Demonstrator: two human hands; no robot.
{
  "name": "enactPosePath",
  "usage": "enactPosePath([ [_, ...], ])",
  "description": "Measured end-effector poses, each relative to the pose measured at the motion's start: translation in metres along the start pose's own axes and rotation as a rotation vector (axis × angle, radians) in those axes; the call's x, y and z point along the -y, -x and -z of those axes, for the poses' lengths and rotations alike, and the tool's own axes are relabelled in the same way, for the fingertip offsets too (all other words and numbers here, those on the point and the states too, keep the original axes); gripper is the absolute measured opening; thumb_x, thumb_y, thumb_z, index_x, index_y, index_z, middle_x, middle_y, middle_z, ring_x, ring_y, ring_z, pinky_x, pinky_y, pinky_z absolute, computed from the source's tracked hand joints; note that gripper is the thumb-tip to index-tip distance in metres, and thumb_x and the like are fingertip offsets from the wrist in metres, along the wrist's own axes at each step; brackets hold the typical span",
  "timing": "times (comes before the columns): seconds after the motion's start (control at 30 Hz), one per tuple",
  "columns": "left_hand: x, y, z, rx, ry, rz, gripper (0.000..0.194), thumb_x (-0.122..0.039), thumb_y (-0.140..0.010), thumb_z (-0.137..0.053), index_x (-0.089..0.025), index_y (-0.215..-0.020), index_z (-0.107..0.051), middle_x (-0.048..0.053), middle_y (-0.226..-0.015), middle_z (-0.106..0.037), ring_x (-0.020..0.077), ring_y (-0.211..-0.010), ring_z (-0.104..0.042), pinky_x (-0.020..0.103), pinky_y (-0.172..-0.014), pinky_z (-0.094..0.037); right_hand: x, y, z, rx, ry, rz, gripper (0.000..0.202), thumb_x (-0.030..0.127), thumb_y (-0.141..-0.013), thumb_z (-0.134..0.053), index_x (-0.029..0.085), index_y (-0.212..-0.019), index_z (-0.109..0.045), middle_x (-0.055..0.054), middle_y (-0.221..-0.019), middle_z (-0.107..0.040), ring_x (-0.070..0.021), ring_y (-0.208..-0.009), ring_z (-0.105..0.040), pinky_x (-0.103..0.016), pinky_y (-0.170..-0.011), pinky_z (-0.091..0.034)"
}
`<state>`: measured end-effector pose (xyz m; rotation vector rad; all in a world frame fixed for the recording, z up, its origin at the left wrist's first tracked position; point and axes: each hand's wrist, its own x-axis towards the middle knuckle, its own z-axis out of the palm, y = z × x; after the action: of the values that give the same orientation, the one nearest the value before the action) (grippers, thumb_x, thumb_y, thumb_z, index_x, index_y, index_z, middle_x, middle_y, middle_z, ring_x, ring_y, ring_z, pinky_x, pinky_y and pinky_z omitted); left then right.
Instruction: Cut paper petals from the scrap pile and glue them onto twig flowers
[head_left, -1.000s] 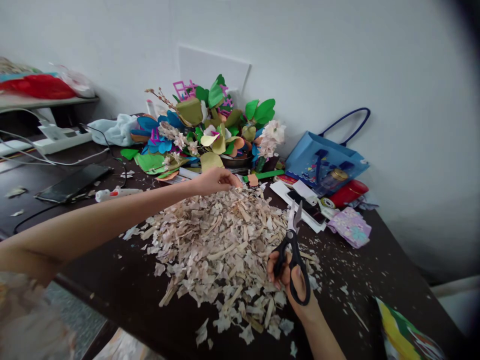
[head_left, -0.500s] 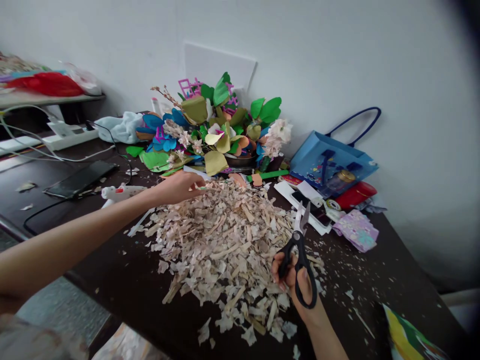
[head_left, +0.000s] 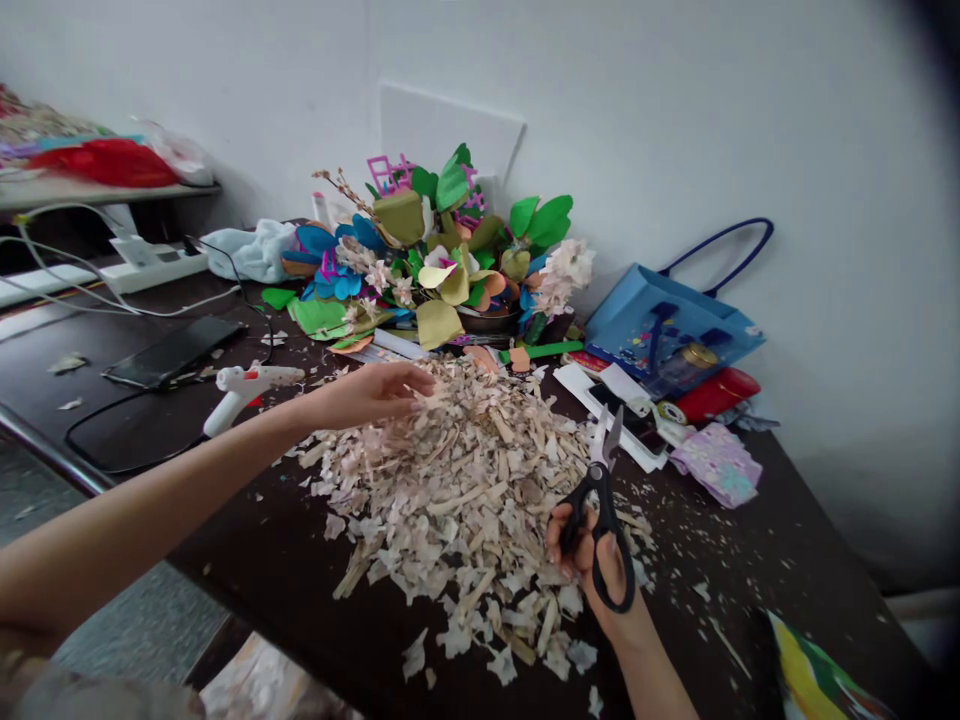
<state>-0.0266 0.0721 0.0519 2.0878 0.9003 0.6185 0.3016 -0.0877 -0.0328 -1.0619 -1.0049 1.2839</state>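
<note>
My right hand [head_left: 581, 545] grips black-handled scissors [head_left: 595, 480] by the loops, blades parted and pointing away from me. It rests by the right side of a broad heap of pale paper-like scraps and strips [head_left: 465, 500]. Over the heap's far left part reaches my left hand [head_left: 379, 392], palm down, fingers stretched out, with nothing visible in them. Beyond the heap stands a bunch of coloured craft flowers and leaves [head_left: 450, 260] in a dark bowl. A white glue gun [head_left: 240, 390] lies left of my left forearm.
On the right are a blue bag [head_left: 667, 325], a floral cloth [head_left: 718, 463], a red pouch [head_left: 716, 393] and a white tray with a phone [head_left: 634, 430]. A dark phone [head_left: 174, 352], cables and a power strip [head_left: 154, 270] lie left. Scraps litter the dark table [head_left: 817, 600].
My left hand has moved slightly right and nearer over the heap. The glue gun shows more fully beside my forearm. My right hand keeps the scissors in nearly the same place.
</note>
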Motion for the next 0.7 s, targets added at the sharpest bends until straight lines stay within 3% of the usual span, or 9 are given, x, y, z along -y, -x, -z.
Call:
enactPosePath([
  [0.13, -0.016, 0.006, 0.008, -0.187, -0.087, -0.009, 0.035, -0.036, -0.086, -0.053, -0.015, -0.113, -0.056, 0.011, -0.109, -0.065, 0.0167, -0.088, -0.064, 0.028, -0.074, -0.053, 0.001, -0.002, 0.003, -0.013, 0.007, 0.007, 0.050, 0.066, -0.077, -0.053, 0.021, -0.097, -0.062, -0.006, -0.073, -0.058, -0.0176, -0.058, -0.049, -0.027, -0.043, -0.032],
  [0.3, -0.002, 0.032, 0.015, -0.326, -0.171, 0.107, 0.036, -0.041, -0.086, -0.053, -0.014, -0.109, -0.058, 0.010, -0.101, -0.067, 0.0176, -0.082, -0.063, 0.029, -0.072, -0.053, 0.000, -0.004, 0.005, 0.003, -0.021, 0.001, 0.051, 0.067, -0.075, -0.055, 0.022, -0.096, -0.062, -0.005, -0.070, -0.057, -0.0166, -0.055, -0.048, -0.026, -0.041, -0.030],
  [0.53, 0.031, 0.073, -0.014, -0.362, -0.205, 0.198, 0.048, -0.045, -0.085, -0.054, -0.017, -0.123, -0.048, 0.013, -0.121, -0.058, 0.0250, -0.108, -0.058, 0.039, -0.086, -0.053, -0.003, -0.004, 0.007, -0.016, -0.014, -0.014, 0.050, 0.066, -0.076, -0.054, 0.022, -0.098, -0.061, -0.006, -0.071, -0.055, -0.0185, -0.056, -0.047, -0.028, -0.040, -0.031],
  [0.7, 0.035, 0.081, -0.029, -0.440, -0.177, 0.221, 0.040, -0.041, -0.086, -0.053, -0.017, -0.119, -0.051, 0.011, -0.112, -0.062, 0.0228, -0.102, -0.060, 0.036, -0.083, -0.053, -0.004, -0.005, 0.010, -0.008, 0.006, -0.024, 0.050, 0.068, -0.076, -0.053, 0.023, -0.096, -0.062, -0.005, -0.070, -0.055, -0.0189, -0.056, -0.048, -0.029, -0.041, -0.034],
])
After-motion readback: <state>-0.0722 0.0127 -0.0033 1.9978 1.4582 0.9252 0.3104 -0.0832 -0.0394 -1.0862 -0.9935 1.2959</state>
